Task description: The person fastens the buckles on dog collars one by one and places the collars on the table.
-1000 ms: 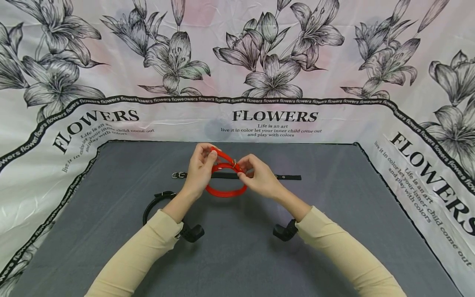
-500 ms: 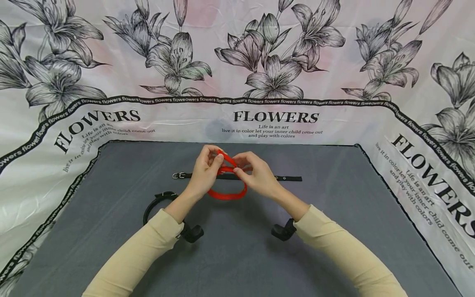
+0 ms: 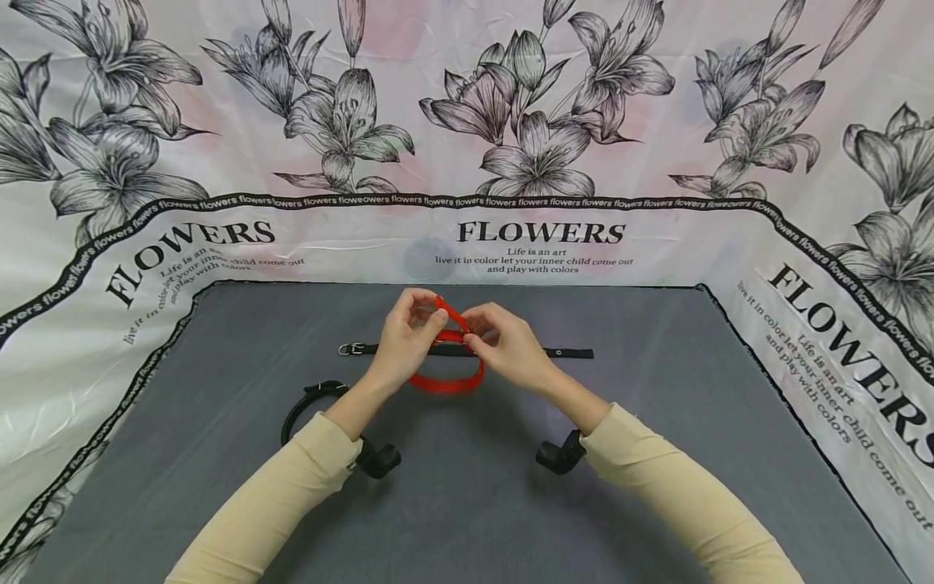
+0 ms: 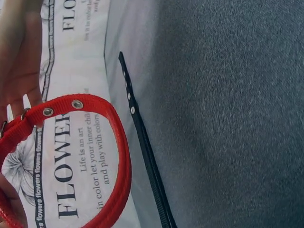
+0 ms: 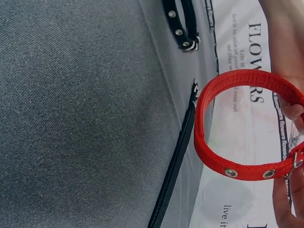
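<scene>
At the near edge, a person's two forearms in pale yellow sleeves point(image 3: 255, 503) reached inward over the grey table point(image 3: 467, 511), a black device point(image 3: 379, 460) strapped at the left wrist and a matching one point(image 3: 560, 454) at the right. A black looped collar point(image 3: 295, 410) lay beside the left forearm, partly covered by it, its ends joined in a ring.

Farther in, the red collar point(image 3: 447, 385) was held up off the table, between the two hands. It formed a wide, rounded loop, its band bright red, with a woven texture and a slight sheen along the curve. Metal-rimmed eyelets point(image 5: 231, 173) ran along the strap, and a silver buckle point(image 5: 297, 159) closed the ring close to the fingers.

The left hand point(image 3: 404, 341) pinched the strap's upper end between thumb and fingers, that end slanting up from the buckle. The right hand point(image 3: 507, 345) gripped the collar near the buckle, thumb below, its other fingers bent over. Both wrists angled toward each other, so the fingertips were near one another but apart.

Behind the hands a black strap point(image 3: 450, 349) lay straight across the table, its buckle to the left and its holed end to the right. Beyond it rose a white cloth point(image 3: 365, 243) printed with lilies and the word "FLOWERS".
</scene>
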`<state>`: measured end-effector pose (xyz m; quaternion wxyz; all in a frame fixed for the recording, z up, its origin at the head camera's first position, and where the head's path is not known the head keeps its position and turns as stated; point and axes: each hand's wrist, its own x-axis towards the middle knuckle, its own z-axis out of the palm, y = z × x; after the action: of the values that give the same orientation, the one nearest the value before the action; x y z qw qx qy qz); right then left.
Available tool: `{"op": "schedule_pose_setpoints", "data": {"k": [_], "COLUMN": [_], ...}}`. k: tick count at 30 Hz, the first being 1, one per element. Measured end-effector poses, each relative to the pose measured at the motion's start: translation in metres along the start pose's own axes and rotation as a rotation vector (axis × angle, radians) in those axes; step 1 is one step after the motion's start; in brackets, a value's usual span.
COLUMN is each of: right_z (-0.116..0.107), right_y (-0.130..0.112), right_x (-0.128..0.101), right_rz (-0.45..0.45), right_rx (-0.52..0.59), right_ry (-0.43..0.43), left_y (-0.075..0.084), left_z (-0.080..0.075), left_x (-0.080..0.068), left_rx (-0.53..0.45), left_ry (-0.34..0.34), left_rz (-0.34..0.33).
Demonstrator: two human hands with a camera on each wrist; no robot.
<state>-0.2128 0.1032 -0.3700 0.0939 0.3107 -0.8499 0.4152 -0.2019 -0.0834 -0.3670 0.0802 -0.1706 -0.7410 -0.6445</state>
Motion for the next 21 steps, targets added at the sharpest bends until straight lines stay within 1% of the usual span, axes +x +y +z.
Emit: {"op": "schedule_pose_setpoints", "data": {"k": [3,6,10,16,21], "right_z": [-0.001,-0.002,0.0,0.001,-0.006], "right_y": [0.001,0.001,-0.001,-0.005,-0.027], "right_x": [0.0,0.0,0.0,-0.002,-0.004], "right_rz": [-0.003,-0.017,-0.015,0.036,0.092], "right_rx": [0.02,0.05,0.085,0.128,0.174], "right_ry": [0.021,0.039,0.063,0.069,0.049], "left_y": [0.001,0.0,-0.002,-0.004,-0.002], "left_z": [0.001,0.003,0.003,0.004,0.005], "left_x": [0.0,-0.001,-0.002,-0.001,0.001], "left_rx": [0.055,0.151,0.235,0.261,0.282], "left_ry": [-0.038,-0.085,-0.113,-0.065,-0.024], "left_rz": [-0.024,-0.055,-0.077,-0.042,-0.018]}}
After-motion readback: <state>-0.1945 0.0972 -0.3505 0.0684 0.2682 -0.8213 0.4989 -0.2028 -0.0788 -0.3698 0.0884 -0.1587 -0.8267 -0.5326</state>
